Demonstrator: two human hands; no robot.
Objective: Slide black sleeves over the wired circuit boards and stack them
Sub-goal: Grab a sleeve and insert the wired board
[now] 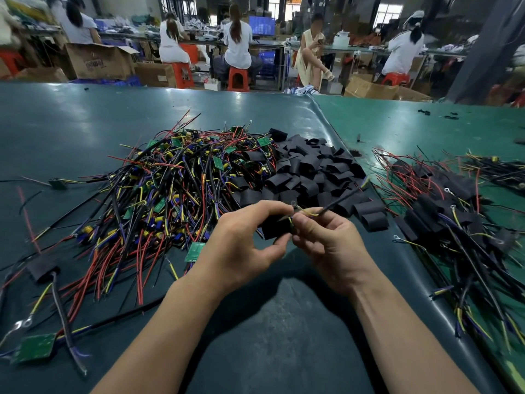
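- Head view: both hands meet just above the near middle of the dark green table [85,123].
- Left hand [244,243] curls its fingers and thumb round a black sleeve [274,230], gripping it from the left.
- Right hand [329,245] pinches the wires [312,213] that come out of the sleeve's right end; a yellow lead and a black lead run up and to the right from its fingertips.
- Behind the hands to the left lies a tangled heap of unsleeved wired circuit boards [181,183], green boards with red, black, yellow and blue wires.
- Touching that heap on its right is a pile of loose black sleeves [309,172].
- Far right, on the lighter green mat [397,118], lies the stack of sleeved boards [443,211].
- One sleeved board [42,270] lies apart at near left.
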